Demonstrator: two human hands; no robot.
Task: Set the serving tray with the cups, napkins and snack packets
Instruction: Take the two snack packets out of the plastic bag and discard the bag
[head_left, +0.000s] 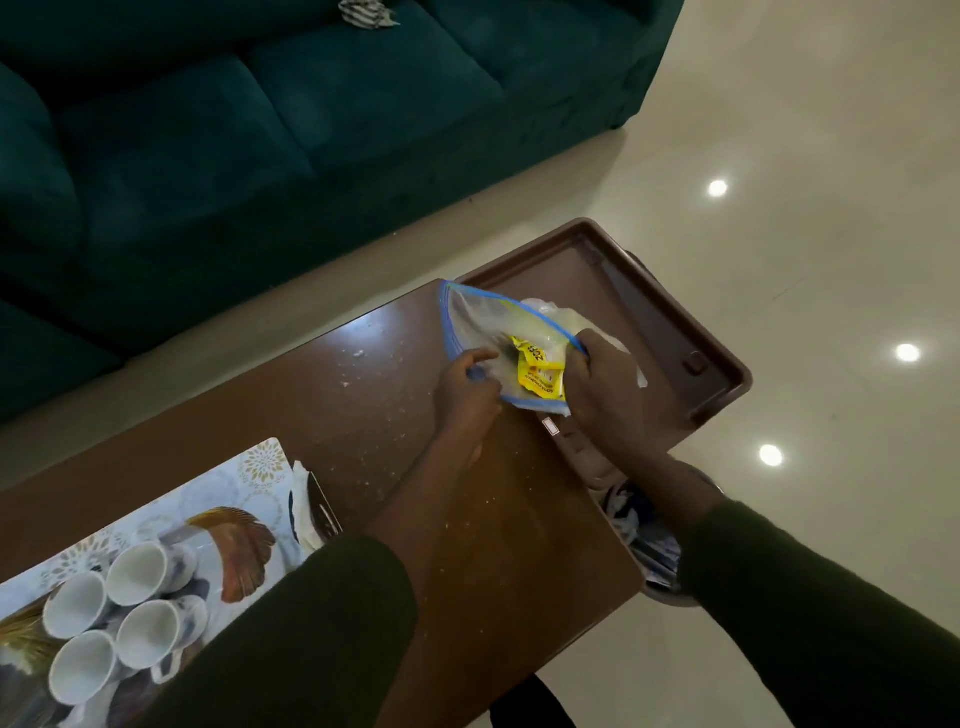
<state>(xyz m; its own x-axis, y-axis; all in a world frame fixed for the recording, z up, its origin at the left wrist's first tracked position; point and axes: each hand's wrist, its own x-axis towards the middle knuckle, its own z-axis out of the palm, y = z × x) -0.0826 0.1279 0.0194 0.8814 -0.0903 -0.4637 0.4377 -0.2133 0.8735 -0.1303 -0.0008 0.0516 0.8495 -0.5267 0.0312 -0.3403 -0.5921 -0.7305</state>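
A clear zip bag (483, 322) with a blue rim lies over the near corner of the brown serving tray (670, 291). Yellow snack packets (537, 371) show through it. My left hand (465, 387) pinches the bag's left edge. My right hand (597, 387) grips the bag's right edge, with white napkin or plastic (550, 312) showing behind it. Several white cups (137, 571) stand on a patterned placemat (260, 467) at the table's near left, apart from both hands.
The brown wooden table (363, 395) carries crumbs and a folded napkin with a dark item (311, 514) beside the placemat. A teal sofa (260, 130) stands beyond the table. A basket with cloth (644, 540) sits under my right forearm. Glossy tiled floor lies to the right.
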